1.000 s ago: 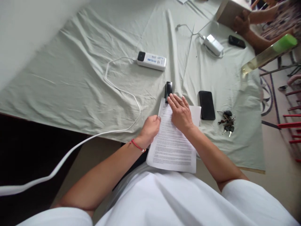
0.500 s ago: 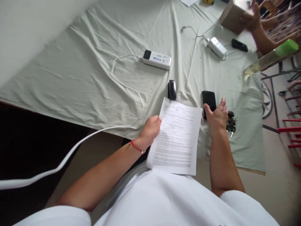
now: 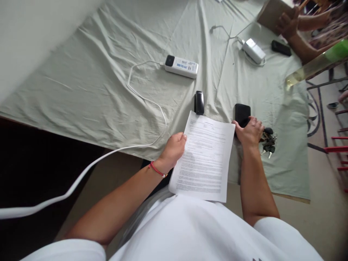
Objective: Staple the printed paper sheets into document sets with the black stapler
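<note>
My left hand [image 3: 175,148], a red bracelet on its wrist, pinches the left edge of a stack of printed paper sheets [image 3: 203,159]. The stack leans from my lap over the table's near edge. My right hand [image 3: 250,132] is open, thumb and fingers apart. Its thumb tip is close to the upper right corner of the sheets; whether it touches them I cannot tell. Just beyond that hand lies a flat black wallet or phone [image 3: 243,111], partly covered by it. A bunch of keys [image 3: 269,141] rests to its right. A black stapler [image 3: 199,102] lies beyond the top edge of the sheets.
A white box-like device [image 3: 181,67] with a cable [image 3: 130,78] lies on the cloth-covered table [image 3: 103,90]. Farther right are a white adapter [image 3: 254,50], a black phone-like object [image 3: 281,48] and a green-capped bottle [image 3: 312,67]. Another person's hand [image 3: 289,25] touches a box [image 3: 273,16].
My right hand has lowered slightly, its fingers less stretched, with the thumb nearer the sheets' corner. My left hand stays on the sheets. The other person's box has tilted a little.
</note>
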Demonstrator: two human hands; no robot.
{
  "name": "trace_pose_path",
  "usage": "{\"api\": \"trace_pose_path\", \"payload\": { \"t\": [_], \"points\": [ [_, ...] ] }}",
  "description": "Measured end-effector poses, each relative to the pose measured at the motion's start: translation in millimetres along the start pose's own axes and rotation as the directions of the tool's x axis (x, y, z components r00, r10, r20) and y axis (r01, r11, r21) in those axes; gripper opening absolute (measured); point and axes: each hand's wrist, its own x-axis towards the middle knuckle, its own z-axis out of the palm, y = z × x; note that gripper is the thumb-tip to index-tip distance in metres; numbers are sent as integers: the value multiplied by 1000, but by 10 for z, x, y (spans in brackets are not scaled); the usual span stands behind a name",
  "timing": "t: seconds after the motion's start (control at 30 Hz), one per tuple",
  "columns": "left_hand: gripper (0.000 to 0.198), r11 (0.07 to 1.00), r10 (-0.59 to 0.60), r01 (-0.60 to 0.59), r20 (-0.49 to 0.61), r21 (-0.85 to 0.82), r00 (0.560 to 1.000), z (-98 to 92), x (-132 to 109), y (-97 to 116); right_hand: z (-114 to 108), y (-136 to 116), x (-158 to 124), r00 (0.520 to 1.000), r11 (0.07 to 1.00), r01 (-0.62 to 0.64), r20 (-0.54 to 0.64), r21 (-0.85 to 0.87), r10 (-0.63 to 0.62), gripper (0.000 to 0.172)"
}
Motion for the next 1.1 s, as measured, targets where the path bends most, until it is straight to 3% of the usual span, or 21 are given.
{"api": "trace_pose_path", "payload": {
  "t": [0.17,0.37,0.57,0.7,0.8,0.87,1.0,1.1],
  "points": [
    [27,1000,-13,13,-7,-4,1000,21,4,21,61,40,-11,999,999,33,-18,33,-32,77],
    [26,1000,0,0,-4,8,1000,13,7,3,-27,52,-17,999,997,34,14,69,-35,69],
    [29,1000,11,-11,-3,-2,1000,13,2,16,-112,24,-180,1000,999,0,17,55,-1,63],
    [30,1000,15,-15,1,-5,1000,12,0,24,-112,63,-288,1000,999,-8,28,52,6,71],
    [29,1000,8,-8,2,-8,1000,8,-1,30,-110,181,-341,996,990,86,0,114,-87,75],
    [29,1000,4,-4,2,-4,1000,4,-1,30,-110,292,-368,981,968,192,-65,159,-184,65],
    [30,1000,21,-21,6,21,1000,0,7,20,-109,502,-404,911,893,399,-194,207,-363,40],
    [28,1000,12,-13,13,29,1000,0,11,13,-104,597,-403,865,848,494,-207,194,-457,40]
  ]
}}
